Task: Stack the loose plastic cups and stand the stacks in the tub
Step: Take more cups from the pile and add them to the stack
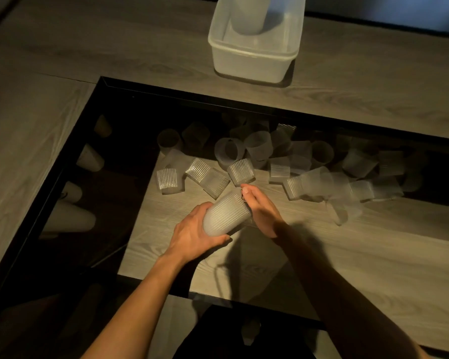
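My left hand (192, 233) grips a short stack of ribbed translucent cups (224, 215), held tilted with its mouth toward the upper right. My right hand (261, 209) holds the stack's rim end, thumb and fingertips at the mouth. Several loose ribbed and smooth cups (241, 171) lie scattered on the glass tabletop just beyond my hands. A white plastic tub (252, 60) stands at the far top centre, with a tall stack of cups (249, 14) upright inside it.
The table has a dark glass panel (119, 151) with a black frame, and cup reflections show along its left side. Wooden surface (49, 73) surrounds the panel. More loose cups (358, 161) spread to the right.
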Demonstrator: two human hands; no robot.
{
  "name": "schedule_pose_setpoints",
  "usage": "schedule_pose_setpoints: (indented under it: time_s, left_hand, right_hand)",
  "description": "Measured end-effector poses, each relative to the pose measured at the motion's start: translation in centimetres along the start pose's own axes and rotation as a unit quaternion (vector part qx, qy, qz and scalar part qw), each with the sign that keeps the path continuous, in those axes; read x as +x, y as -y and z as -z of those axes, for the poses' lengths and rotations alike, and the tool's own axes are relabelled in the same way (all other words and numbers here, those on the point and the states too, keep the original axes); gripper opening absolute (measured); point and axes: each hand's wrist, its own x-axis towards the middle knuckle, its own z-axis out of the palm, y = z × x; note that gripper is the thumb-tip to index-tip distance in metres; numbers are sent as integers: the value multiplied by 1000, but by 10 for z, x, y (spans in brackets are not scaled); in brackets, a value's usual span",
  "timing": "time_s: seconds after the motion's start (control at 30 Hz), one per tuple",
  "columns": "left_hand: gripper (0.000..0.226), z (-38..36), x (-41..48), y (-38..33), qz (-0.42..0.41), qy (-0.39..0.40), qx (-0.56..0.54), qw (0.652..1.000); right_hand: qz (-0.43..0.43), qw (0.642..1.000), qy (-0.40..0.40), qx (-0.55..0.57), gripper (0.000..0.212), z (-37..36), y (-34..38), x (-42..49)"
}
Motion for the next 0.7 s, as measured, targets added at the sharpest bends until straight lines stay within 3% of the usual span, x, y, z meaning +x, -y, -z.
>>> schedule_pose_setpoints:
  time_s: [0.1,0.17,0.27,0.37,0.47,0.63,0.7]
  left_hand:
    - [94,5,-3,10,29,-4,-5,1000]
    - [98,9,-5,17,46,-12,-8,999]
    - [93,17,-8,27,62,-29,-8,998]
    - [89,22,-10,36,73,-32,-11,997]
    - [89,28,-11,43,77,-30,-3,997]
    - [89,33,-10,51,81,-38,5,996]
    - [89,34,-9,51,82,-36,7,996]
  right_hand:
    - [50,995,-66,-51,40,-7,3,11]
    - [82,987,-84,-109,38,-11,14,26]
    - [61,982,-49,-171,49,-22,32,52]
    - [33,964,7,-263,73,-33,39,67]
    - [23,938,23,-344,74,-40,37,72]
    - [44,944,-39,-324,69,-30,36,61]
    - [41,961,-20,-274,62,-21,36,56]
